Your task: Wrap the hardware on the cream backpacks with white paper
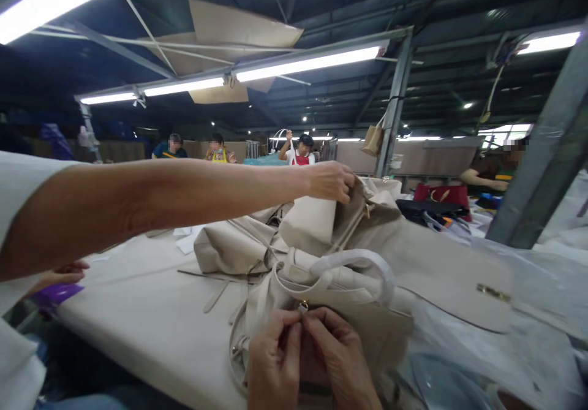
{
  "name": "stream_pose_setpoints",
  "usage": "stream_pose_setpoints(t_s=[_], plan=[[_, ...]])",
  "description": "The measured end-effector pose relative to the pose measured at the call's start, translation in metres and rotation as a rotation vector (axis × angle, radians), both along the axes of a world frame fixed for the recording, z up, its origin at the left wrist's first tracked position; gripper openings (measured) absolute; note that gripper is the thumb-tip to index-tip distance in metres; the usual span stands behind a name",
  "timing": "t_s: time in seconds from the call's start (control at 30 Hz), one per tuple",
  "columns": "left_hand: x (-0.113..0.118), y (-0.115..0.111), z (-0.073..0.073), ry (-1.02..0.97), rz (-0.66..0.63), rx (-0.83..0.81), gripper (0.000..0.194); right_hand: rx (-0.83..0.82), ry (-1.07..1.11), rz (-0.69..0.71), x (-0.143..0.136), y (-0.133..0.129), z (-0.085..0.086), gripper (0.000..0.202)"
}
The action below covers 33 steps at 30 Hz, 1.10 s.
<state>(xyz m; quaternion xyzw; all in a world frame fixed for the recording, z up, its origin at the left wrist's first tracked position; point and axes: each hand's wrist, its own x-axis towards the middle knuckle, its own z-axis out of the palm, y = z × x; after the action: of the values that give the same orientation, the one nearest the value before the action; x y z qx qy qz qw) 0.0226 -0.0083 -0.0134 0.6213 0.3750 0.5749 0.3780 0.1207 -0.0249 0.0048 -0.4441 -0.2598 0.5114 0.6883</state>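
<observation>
A beige handbag [388, 330] with a wrapped white handle [356, 255] stands at the table's near edge, right in front of me. My left hand [274, 358] and my right hand [339, 356] meet at its upper front, thumbs and fingertips pinched together. Between the fingertips is a small pale strap end, just below a gold-coloured metal ring [303, 306]. The fingers cover most of that strap end. A thin strap [235, 361] with small metal fittings loops down the bag's left side, beside my left hand.
From the left, a co-worker's arm [184, 192] reaches across to a heap of beige bags [312, 220]. Loose straps lie on the pale table [138, 299]. Clear plastic [528, 361] and a large flap [459, 275] are at right, near a metal post [542, 159].
</observation>
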Motion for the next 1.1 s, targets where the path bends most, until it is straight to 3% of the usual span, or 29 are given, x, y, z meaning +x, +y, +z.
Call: stream_pose_setpoints(t_s=[0.17, 0.33, 0.4, 0.5, 0.57, 0.63, 0.77, 0.93, 1.1], plan=[[-0.002, 0.001, 0.003, 0.055, 0.020, 0.035, 0.015, 0.003, 0.019, 0.031, -0.001, 0.000, -0.002, 0.039], [-0.005, 0.002, -0.002, 0.048, -0.075, 0.002, 0.011, 0.016, -0.053, -0.073, -0.006, 0.005, -0.009, 0.040], [-0.007, 0.003, -0.003, -0.064, -0.126, -0.146, 0.022, 0.014, -0.056, -0.077, -0.007, 0.006, -0.011, 0.040], [-0.011, 0.008, 0.001, -0.248, -0.283, -0.493, 0.052, 0.010, -0.051, -0.053, -0.008, 0.008, -0.011, 0.041], [-0.014, 0.015, 0.008, -0.269, -0.389, -0.660, 0.066, 0.027, -0.092, -0.059, -0.008, 0.008, -0.010, 0.043], [-0.015, 0.021, 0.016, -0.230, -0.468, -0.734, 0.068, 0.034, -0.143, -0.083, -0.006, 0.008, -0.008, 0.044], [-0.014, 0.027, 0.023, -0.178, -0.529, -0.767, 0.057, 0.049, -0.222, -0.124, -0.004, 0.007, -0.003, 0.043], [-0.011, 0.027, 0.022, -0.150, -0.500, -0.736, 0.050, 0.075, -0.272, -0.159, -0.002, 0.008, -0.001, 0.043], [-0.008, 0.029, 0.029, -0.081, -0.463, -0.668, 0.051, 0.058, -0.274, -0.089, 0.004, 0.009, -0.007, 0.046]])
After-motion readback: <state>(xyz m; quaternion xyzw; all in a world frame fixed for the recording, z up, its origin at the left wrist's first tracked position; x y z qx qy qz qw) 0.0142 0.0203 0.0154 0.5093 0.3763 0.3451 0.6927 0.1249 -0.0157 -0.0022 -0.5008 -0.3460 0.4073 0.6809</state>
